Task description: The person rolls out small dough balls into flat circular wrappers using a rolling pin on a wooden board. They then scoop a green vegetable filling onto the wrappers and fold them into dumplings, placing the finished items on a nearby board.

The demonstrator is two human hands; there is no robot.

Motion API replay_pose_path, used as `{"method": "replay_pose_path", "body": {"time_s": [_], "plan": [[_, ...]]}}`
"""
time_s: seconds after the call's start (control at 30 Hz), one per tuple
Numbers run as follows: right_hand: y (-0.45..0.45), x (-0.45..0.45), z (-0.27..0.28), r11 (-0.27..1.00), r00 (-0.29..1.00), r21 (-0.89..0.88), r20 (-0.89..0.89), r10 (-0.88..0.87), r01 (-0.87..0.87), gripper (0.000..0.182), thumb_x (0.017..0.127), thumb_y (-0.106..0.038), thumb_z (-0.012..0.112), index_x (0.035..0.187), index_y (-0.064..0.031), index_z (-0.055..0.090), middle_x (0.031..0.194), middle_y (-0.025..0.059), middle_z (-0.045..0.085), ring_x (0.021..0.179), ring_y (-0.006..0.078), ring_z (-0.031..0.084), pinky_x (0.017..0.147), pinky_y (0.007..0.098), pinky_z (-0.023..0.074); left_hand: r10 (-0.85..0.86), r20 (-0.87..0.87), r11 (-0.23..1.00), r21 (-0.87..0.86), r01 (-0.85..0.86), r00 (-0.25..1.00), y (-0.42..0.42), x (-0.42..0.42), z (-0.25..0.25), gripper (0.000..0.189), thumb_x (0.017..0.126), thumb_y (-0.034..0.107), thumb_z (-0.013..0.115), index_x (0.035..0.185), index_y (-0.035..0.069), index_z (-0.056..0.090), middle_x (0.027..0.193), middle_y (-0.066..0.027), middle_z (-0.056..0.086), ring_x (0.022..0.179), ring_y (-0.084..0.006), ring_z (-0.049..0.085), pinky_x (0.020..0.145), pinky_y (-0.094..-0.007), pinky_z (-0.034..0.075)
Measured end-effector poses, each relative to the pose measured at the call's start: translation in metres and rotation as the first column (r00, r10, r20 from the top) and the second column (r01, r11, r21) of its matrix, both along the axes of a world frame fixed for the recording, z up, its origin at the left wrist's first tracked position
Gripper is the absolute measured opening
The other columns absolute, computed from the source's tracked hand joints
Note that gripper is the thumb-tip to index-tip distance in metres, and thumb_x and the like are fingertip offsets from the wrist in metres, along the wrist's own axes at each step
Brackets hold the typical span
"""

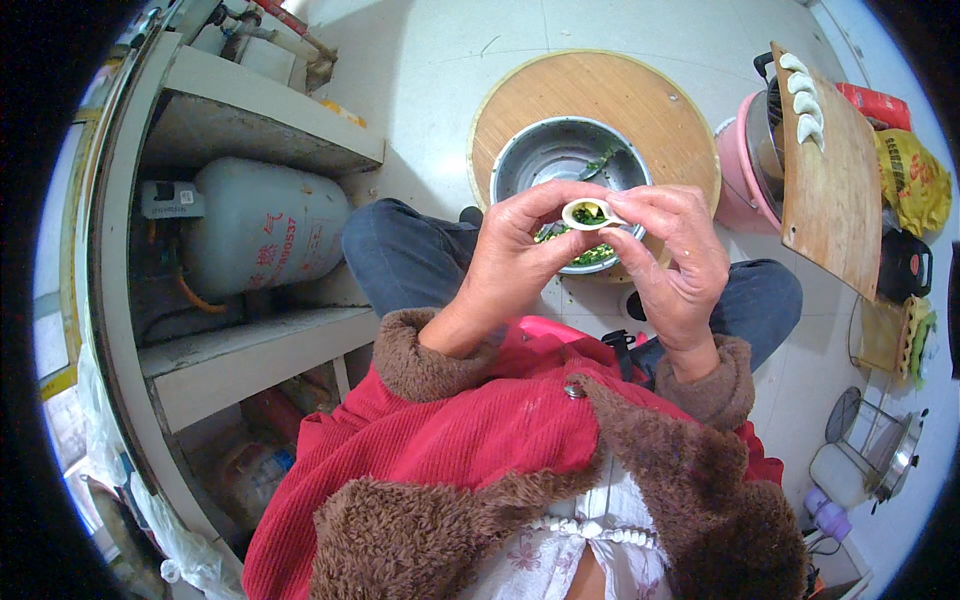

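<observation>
Between my two hands is a dumpling wrapper (615,219), partly folded around a green and yellow filling (589,216). My left hand (517,244) grips its left side between thumb and fingers. From the right, the thumb and fingertips of my right hand (675,240) pinch its edge together. Under the hands, a metal bowl (517,157) holds more chopped green and yellow filling (592,257). A spoon (596,166) smeared with greens leans inside it. My hands cover part of the bowl.
The bowl stands on a round wooden board (600,82). At right, a wooden cutting board (832,195) carries several shaped dumplings (804,101) near a pink bucket (739,180). A gas cylinder (262,225) lies in the shelf unit (262,367) at left. A yellow bag (911,180) sits far right.
</observation>
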State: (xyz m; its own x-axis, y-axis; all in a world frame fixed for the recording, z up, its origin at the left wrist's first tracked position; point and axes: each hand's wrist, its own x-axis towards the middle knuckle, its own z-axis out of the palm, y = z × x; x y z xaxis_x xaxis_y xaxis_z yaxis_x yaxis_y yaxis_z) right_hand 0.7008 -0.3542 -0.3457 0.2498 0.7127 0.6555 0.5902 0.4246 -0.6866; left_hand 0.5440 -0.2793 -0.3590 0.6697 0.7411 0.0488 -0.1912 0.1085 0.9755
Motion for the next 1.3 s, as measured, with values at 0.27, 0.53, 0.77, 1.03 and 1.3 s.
{"method": "replay_pose_path", "body": {"time_s": [0.27,0.53,0.77,1.03,1.3], "plan": [[-0.002,0.002,-0.003,0.999,0.999,-0.026,0.051,-0.019,0.02,0.021,0.076,-0.004,0.08,0.094,-0.0039,0.069,0.091,0.0095,0.068,0.087,0.0264,0.064,0.076,0.0356,0.0501,-0.026,-0.128,0.989,0.144,0.045,0.991,0.002,-0.002,0.0,0.031,0.089,-0.004,0.068,0.12,-0.003,0.065,0.116,-0.0091,0.068,0.107,-0.014,0.063,0.092,-0.0301,0.055],[0.001,-0.004,-0.001,0.999,0.999,-0.046,-0.043,0.0,-0.002,0.022,0.076,-0.005,0.081,0.094,-0.0047,0.069,0.091,0.0086,0.067,0.085,0.0254,0.062,0.076,0.0364,0.0479,0.002,-0.129,0.982,0.188,0.023,0.992,0.004,-0.006,-0.004,0.029,0.089,-0.002,0.068,0.118,-0.004,0.067,0.115,-0.0098,0.068,0.105,-0.015,0.064,0.091,-0.0296,0.054],[0.002,-0.002,-0.004,0.998,0.999,-0.055,-0.015,0.04,-0.041,0.019,0.077,-0.005,0.08,0.092,-0.0056,0.068,0.091,0.0085,0.067,0.085,0.025,0.061,0.075,0.0357,0.0473,0.056,-0.127,0.905,0.426,0.003,0.99,0.008,-0.007,-0.002,0.03,0.086,-0.003,0.071,0.115,-0.003,0.068,0.114,-0.0112,0.069,0.109,-0.0167,0.063,0.09,-0.0303,0.053],[0.0,-0.008,-0.006,1.0,0.999,-0.028,-0.042,-0.012,0.01,0.016,0.079,-0.004,0.077,0.09,-0.0053,0.065,0.089,0.0089,0.066,0.084,0.0265,0.061,0.075,0.0365,0.0471,-0.028,-0.059,0.99,0.14,0.036,0.998,0.0,-0.006,-0.003,0.032,0.085,-0.006,0.069,0.118,-0.004,0.067,0.115,-0.0098,0.068,0.107,-0.0158,0.063,0.092,-0.0292,0.053],[0.003,-0.008,0.002,1.0,0.999,-0.018,0.035,-0.02,0.021,0.018,0.078,-0.005,0.078,0.092,-0.0055,0.067,0.093,0.0094,0.067,0.088,0.026,0.063,0.076,0.036,0.0475,0.003,-0.071,0.994,0.107,0.004,0.997,0.003,-0.008,-0.001,0.031,0.087,-0.004,0.069,0.118,-0.005,0.067,0.114,-0.0108,0.068,0.106,-0.0163,0.064,0.092,-0.0296,0.052]]}}
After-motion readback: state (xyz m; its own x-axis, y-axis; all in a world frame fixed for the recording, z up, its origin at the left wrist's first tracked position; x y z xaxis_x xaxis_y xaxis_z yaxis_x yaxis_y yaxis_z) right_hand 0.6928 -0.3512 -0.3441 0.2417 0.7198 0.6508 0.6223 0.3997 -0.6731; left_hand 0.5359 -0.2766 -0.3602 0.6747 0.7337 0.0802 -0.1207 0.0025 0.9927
